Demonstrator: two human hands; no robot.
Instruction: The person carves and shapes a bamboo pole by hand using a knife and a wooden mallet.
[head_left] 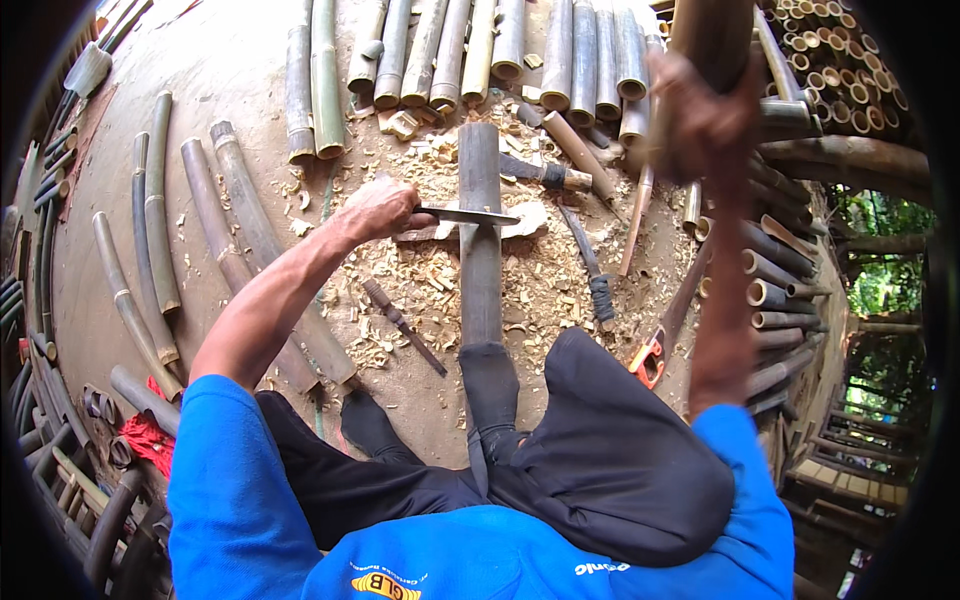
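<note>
My left hand (382,207) is closed round one end of a knife (465,215), whose flat metal blade lies across a dark bamboo tube (480,290). The tube runs straight away from me over a pale block (525,222), its near end by my foot. Raised at the upper right, my right hand (705,110) is smeared by motion but wrapped round a thick brown wooden club (712,40). The club is well apart from the knife, and its top is cut off by the picture's edge.
Wood chips (420,290) cover the ground around the tube. A hatchet (548,174), a hooked blade with a wrapped handle (590,265), a thin tool (402,325) and an orange-handled saw (652,352) lie close by. Bamboo lengths (155,210) lie left, ahead and in stacks (780,270) on the right.
</note>
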